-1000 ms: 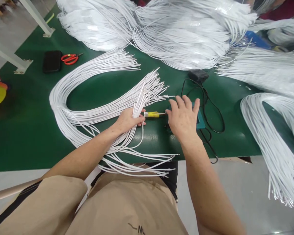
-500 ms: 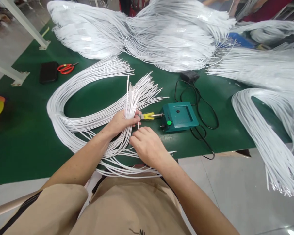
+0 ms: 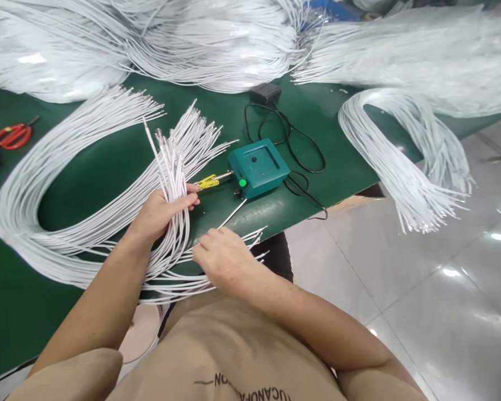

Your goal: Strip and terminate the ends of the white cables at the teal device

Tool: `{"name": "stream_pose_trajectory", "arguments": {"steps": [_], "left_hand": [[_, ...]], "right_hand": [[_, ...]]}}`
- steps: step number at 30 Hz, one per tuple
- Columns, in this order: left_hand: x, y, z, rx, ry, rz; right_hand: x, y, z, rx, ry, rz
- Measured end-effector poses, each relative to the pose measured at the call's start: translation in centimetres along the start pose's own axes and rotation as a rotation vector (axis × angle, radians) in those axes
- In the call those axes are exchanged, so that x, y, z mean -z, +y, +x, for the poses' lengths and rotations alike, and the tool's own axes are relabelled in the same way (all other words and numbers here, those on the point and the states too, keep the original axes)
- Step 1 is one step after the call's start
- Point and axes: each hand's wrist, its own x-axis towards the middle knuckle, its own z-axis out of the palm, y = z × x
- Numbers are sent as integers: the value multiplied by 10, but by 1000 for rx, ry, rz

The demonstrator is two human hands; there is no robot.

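My left hand point(image 3: 161, 214) is closed round a sheaf of white cables point(image 3: 173, 172), whose metal-tipped ends fan upward. A single white cable point(image 3: 232, 214) is pinched in my right hand point(image 3: 225, 259), lower and to the right of the left. Its tip reaches the lower front corner of a teal box point(image 3: 262, 167), by a small dark knob; whether it touches cannot be made out. The box carries a lit green button point(image 3: 242, 182). A yellow clip point(image 3: 207, 182) sits on a metal rod at the box's left side, close to my left fingertips.
Thick heaps of white cables point(image 3: 217, 50) cover the back of the green table point(image 3: 8, 312). Another bundle point(image 3: 384, 150) hangs over the right edge. Red-handled snips point(image 3: 12, 136) lie at left. A black adapter point(image 3: 265, 93) and its cord are behind the box.
The view has swung right. My right hand has moved away from the left hand's fingers, and the single cable in it now points up toward the teal box. My left hand keeps its sheaf.
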Motion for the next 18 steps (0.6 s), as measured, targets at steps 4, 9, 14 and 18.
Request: {"name": "stream_pose_trajectory", "arguments": {"steps": [4, 9, 14, 18], "left_hand": [[-2, 0, -1, -7, -3, 80], [-10, 12, -9, -52, -94, 321], [-25, 32, -21, 9, -209, 401], [-40, 39, -22, -29, -314, 370]], "right_hand": [[29, 38, -32, -341, 156, 66], [45, 75, -70, -643, 249, 310], [42, 77, -67, -645, 118, 370], [55, 70, -41, -634, 232, 477]]}}
